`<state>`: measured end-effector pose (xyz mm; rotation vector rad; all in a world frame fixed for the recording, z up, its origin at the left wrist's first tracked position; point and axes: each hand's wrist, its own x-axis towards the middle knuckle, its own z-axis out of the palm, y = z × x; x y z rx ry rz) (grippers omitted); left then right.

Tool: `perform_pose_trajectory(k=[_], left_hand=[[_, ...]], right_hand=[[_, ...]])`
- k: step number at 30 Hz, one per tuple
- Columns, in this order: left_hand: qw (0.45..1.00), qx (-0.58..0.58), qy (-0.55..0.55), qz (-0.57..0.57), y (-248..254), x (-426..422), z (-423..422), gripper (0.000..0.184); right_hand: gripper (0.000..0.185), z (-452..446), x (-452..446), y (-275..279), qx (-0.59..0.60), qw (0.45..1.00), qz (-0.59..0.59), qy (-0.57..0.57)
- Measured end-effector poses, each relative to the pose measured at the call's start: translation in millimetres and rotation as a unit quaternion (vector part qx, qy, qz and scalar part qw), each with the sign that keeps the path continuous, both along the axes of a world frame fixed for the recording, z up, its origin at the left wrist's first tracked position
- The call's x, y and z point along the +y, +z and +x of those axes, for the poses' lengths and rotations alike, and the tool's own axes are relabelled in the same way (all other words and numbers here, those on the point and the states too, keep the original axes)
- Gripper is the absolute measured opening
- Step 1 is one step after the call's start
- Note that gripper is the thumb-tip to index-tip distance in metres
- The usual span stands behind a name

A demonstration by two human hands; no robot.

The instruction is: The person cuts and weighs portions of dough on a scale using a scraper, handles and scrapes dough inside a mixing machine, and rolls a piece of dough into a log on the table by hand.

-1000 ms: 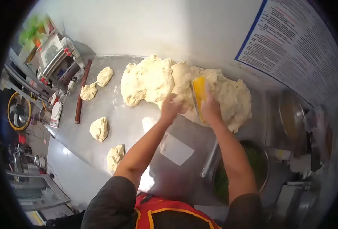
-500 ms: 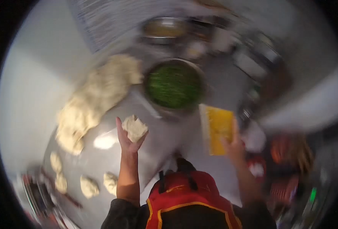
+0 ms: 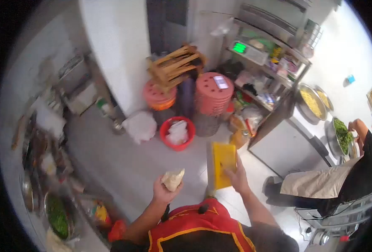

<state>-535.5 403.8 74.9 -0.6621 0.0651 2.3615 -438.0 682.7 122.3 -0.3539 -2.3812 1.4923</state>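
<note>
My left hand (image 3: 165,193) is palm up, with fingers cupped around a pale lump of dough (image 3: 173,179). In my right hand (image 3: 237,176) is a flat yellow rectangular thing (image 3: 223,164) with a paler strip along its left side. It is held upright by the near right edge, fingers on its face; motion blur hides its exact kind. Both hands are in front of my red apron (image 3: 194,222), apart from each other, above the floor.
Ahead on the floor stand a red basin (image 3: 177,147) with white cloths or bags, stacked pink tubs (image 3: 214,94) and a wooden rack (image 3: 177,67). A co-worker (image 3: 349,176) stands right, a hand at a bowl of greens (image 3: 341,136). Another greens bowl (image 3: 58,216) is lower left.
My view has swung right, from the worktop with the big dough mass to the room's floor and shelves. Both hands still hold the dough lump and the yellow thing.
</note>
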Motion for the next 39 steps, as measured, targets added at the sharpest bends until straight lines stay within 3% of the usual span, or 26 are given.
perform_pose_trajectory(k=[1,2,3,5,6,9,16,18,19,20,23,25,27,28,31,33,36,37,39], left_hand=[[0.997,0.022,-0.062,0.041,1.5,45.7,-23.6,0.042],[0.989,0.041,-0.121,0.078,6.7,90.8,-40.1,0.044],[0.976,0.053,-0.181,0.110,15.9,128.1,-50.8,0.046],[0.959,0.034,-0.231,0.163,46.7,205.8,-66.5,0.049],[0.948,0.028,-0.252,0.195,59.9,245.3,-78.0,0.051],[0.939,0.085,-0.280,0.180,62.6,334.6,-114.0,0.054],[0.906,0.292,-0.304,0.046,40.2,491.8,-292.1,0.042],[0.887,0.381,-0.249,-0.073,50.6,543.7,-361.5,0.032],[0.871,0.426,-0.192,-0.151,79.5,570.7,-382.6,0.030],[0.861,0.452,-0.168,-0.161,75.5,602.0,-424.8,0.034],[0.739,0.561,-0.097,-0.361,121.1,686.2,-513.1,0.038],[0.675,0.624,-0.079,-0.386,111.7,750.4,-591.6,0.033],[0.629,0.670,-0.005,-0.395,138.2,799.1,-627.8,0.035],[0.497,0.712,0.081,-0.490,126.6,833.2,-660.3,0.037],[0.439,0.764,0.058,-0.470,151.8,888.9,-695.9,0.034],[0.328,0.794,0.037,-0.510,148.4,911.4,-708.2,0.029],[0.176,0.801,0.004,-0.573,142.3,922.8,-709.9,0.033],[0.166,0.805,-0.021,-0.570,143.5,919.2,-708.4,0.035],[0.145,0.811,-0.065,-0.563,152.2,912.0,-706.9,0.037]], right_hand=[[0.072,-9.4,33.9,-5.7,0.012,0.999,0.010,-0.028],[0.072,-9.4,53.4,24.0,0.011,0.997,0.036,-0.065],[0.073,-9.2,81.1,22.1,0.014,0.996,-0.028,-0.088],[0.073,7.5,137.5,15.0,0.016,0.980,-0.155,-0.127],[0.074,10.6,163.4,17.8,-0.043,0.977,-0.126,-0.168],[0.075,0.5,217.0,46.6,0.013,0.966,-0.149,-0.212],[0.074,-69.1,301.9,40.2,0.025,0.950,-0.156,-0.268],[0.074,-97.1,325.4,39.1,0.026,0.943,-0.154,-0.293],[0.074,-112.5,338.0,38.7,0.025,0.939,-0.151,-0.306],[0.073,-125.6,351.1,38.0,0.012,0.938,-0.126,-0.322],[0.073,-179.4,397.7,44.0,0.000,0.924,-0.097,-0.371],[0.072,-214.8,422.5,53.5,0.015,0.903,-0.147,-0.404],[0.072,-249.2,446.9,65.4,0.027,0.913,-0.138,-0.382],[0.073,-264.0,457.2,69.9,0.042,0.915,-0.163,-0.368],[0.072,-305.8,486.0,78.7,0.038,0.922,-0.163,-0.349],[0.071,-329.5,499.1,85.8,0.015,0.928,-0.141,-0.346],[0.069,-355.6,525.8,107.3,-0.029,0.954,-0.018,-0.299],[0.069,-362.7,532.5,111.6,-0.027,0.961,0.016,-0.274],[0.069,-376.0,546.3,118.7,-0.017,0.961,-0.060,-0.271]])
